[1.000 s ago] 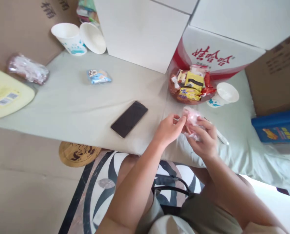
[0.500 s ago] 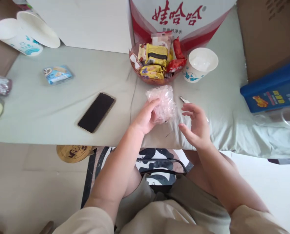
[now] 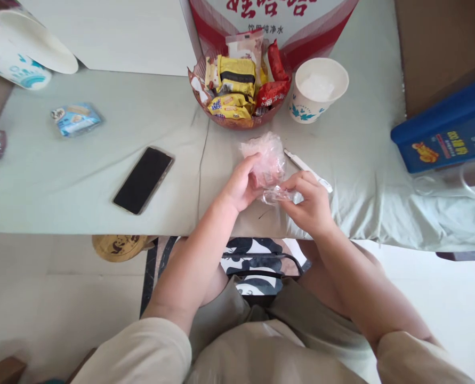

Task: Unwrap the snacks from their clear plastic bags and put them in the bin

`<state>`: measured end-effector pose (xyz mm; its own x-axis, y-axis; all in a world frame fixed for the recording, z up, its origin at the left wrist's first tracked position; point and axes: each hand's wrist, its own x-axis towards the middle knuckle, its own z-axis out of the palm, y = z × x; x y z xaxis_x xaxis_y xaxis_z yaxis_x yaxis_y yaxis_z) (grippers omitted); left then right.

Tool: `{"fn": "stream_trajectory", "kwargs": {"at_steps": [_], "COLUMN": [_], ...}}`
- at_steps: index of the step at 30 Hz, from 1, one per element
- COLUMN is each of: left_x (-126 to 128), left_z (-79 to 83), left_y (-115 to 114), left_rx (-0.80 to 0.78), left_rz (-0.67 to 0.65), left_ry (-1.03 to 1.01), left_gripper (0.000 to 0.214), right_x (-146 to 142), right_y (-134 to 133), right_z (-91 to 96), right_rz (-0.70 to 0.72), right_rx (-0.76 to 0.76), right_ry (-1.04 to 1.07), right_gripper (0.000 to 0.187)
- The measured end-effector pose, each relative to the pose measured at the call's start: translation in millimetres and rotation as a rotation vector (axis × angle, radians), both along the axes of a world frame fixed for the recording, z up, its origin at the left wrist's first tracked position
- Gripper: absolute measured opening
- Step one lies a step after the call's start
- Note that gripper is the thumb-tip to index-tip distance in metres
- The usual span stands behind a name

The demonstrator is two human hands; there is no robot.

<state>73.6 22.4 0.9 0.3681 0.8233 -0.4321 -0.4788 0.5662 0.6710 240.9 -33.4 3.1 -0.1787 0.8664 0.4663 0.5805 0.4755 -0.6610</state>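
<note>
A pinkish bundle in clear plastic wrap (image 3: pixel 270 154) is gripped in my left hand (image 3: pixel 242 184), just above the cloth-covered table. What lies inside the wrap is hard to make out. My right hand (image 3: pixel 309 202) pinches a loose flap of the wrap at the bundle's lower right side. Right behind that hand lies a white utility knife (image 3: pixel 311 172), its metal tip pointing to the upper left. A glass bowl (image 3: pixel 237 124) heaped with wrapped snacks (image 3: pixel 237 74) stands beyond the bundle.
A paper cup (image 3: pixel 317 93) stands right of the bowl. To the left lie a phone (image 3: pixel 143 180) and a blue snack packet (image 3: pixel 76 119). More paper cups (image 3: pixel 25 69) are tipped at far left. A blue box (image 3: pixel 445 133) and a clear plastic cup (image 3: pixel 457 184) are at right.
My right hand has moved left and closed on the wrap, which now stretches out at the lower right. The view has shifted slightly, showing more of the utility knife.
</note>
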Motion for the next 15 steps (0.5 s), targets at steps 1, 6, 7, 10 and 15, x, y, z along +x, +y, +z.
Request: {"fn": "stream_trajectory", "kwargs": {"at_steps": [1, 6, 7, 10, 15], "left_x": [-0.5, -2.1, -2.2, -2.7, -5.5], "left_z": [-0.5, -2.4, -3.4, -6.0, -5.5], "left_y": [0.8, 0.5, -0.2, -2.6, -5.8], "left_rx": [0.013, 0.149, 0.178, 0.236, 0.318], "left_rz": [0.02, 0.018, 0.002, -0.047, -0.178], "left_ry": [0.027, 0.157, 0.184, 0.229, 0.211], "left_gripper": [0.038, 0.05, 0.053, 0.057, 0.059], "right_x": [0.3, 3.0, 3.2, 1.1, -3.6], "right_y": [-0.1, 1.3, 2.1, 4.6, 7.0], "right_z": [-0.6, -4.6, -5.1, -5.0, -4.1], "right_rz": [0.008, -0.05, -0.072, -0.114, -0.223], "right_rx": [0.025, 0.121, 0.127, 0.163, 0.184], "right_ry": [0.01, -0.027, -0.046, -0.075, -0.038], "right_gripper": [0.012, 0.011, 0.011, 0.011, 0.008]}}
